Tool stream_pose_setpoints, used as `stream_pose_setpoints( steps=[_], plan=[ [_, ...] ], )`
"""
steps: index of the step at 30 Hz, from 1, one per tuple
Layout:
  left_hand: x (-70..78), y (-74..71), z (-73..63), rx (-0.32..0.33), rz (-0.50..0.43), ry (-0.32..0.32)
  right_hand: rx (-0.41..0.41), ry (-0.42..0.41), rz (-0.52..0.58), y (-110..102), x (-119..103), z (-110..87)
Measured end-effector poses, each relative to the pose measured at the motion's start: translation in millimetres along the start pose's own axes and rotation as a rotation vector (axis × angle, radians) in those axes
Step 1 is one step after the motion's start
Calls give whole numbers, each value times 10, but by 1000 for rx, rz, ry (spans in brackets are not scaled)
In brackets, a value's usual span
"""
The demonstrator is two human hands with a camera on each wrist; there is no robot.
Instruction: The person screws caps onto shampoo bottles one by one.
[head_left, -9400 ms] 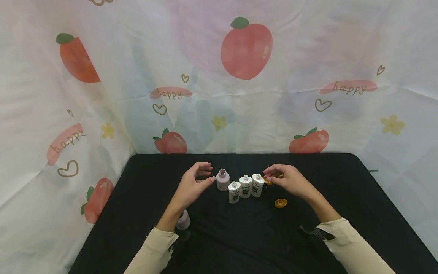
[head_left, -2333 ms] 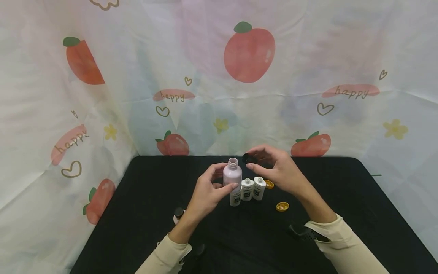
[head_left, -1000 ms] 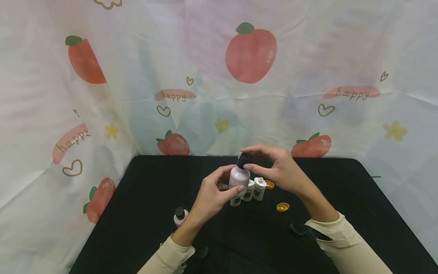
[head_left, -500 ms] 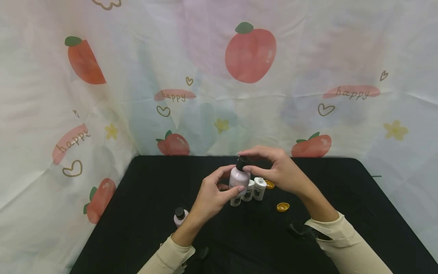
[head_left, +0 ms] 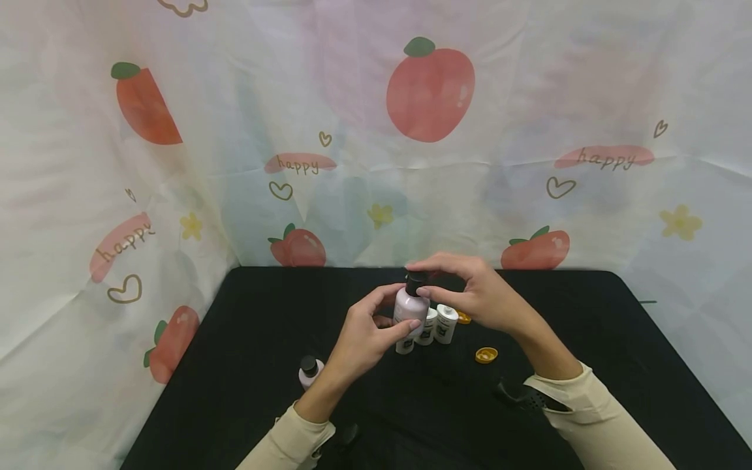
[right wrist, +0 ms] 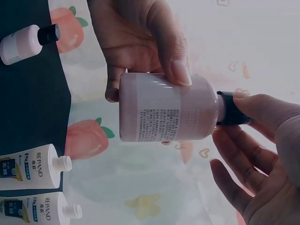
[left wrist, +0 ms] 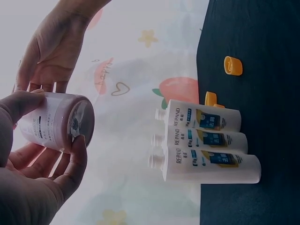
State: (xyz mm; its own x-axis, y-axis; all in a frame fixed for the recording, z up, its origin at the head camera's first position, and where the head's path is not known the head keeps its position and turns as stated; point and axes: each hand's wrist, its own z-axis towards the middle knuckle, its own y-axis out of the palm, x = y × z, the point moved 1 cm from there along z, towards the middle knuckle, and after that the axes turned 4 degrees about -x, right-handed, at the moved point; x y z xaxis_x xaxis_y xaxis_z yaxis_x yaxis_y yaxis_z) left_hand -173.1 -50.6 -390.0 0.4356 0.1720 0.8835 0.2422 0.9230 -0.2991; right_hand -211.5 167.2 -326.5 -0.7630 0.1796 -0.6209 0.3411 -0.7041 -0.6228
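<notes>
My left hand (head_left: 367, 329) grips a pale pink bottle (head_left: 409, 307) around its body, holding it up above the black table. With thumb and fingers, my right hand (head_left: 484, 294) pinches the black cap (right wrist: 230, 110) seated on that bottle's neck. A strip of neck shows below the cap in the right wrist view. The bottle's underside faces the left wrist camera. Behind it stand three white bottles (left wrist: 211, 166) in a row with bare nozzles; the held bottle partly hides them in the head view.
A second pink bottle (head_left: 307, 373) with a black cap stands left, beside my left forearm. One orange cap (head_left: 485, 355) lies right of the white bottles; more orange (head_left: 464, 318) shows behind them. A printed cloth (head_left: 352, 196) hangs behind the black table (head_left: 258, 307).
The pink bottle was lifted off the table by my left hand. My right hand brought the black cap onto its neck; the cap has gone from tilted to straight and sits lower.
</notes>
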Motion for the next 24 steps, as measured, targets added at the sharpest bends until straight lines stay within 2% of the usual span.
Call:
stream_pose_setpoints(
  steps=[11, 19, 24],
  plan=[
    [-5, -4, 5, -3, -32, -30, -19, 67, -10, -20, -1, -8],
    [-47, -12, 9, -8, -59, -38, -81, 84, 25, -70, 14, -22],
    [-57, -5, -7, -11, -61, -28, -53, 66, 36, -50, 48, -29]
  ],
)
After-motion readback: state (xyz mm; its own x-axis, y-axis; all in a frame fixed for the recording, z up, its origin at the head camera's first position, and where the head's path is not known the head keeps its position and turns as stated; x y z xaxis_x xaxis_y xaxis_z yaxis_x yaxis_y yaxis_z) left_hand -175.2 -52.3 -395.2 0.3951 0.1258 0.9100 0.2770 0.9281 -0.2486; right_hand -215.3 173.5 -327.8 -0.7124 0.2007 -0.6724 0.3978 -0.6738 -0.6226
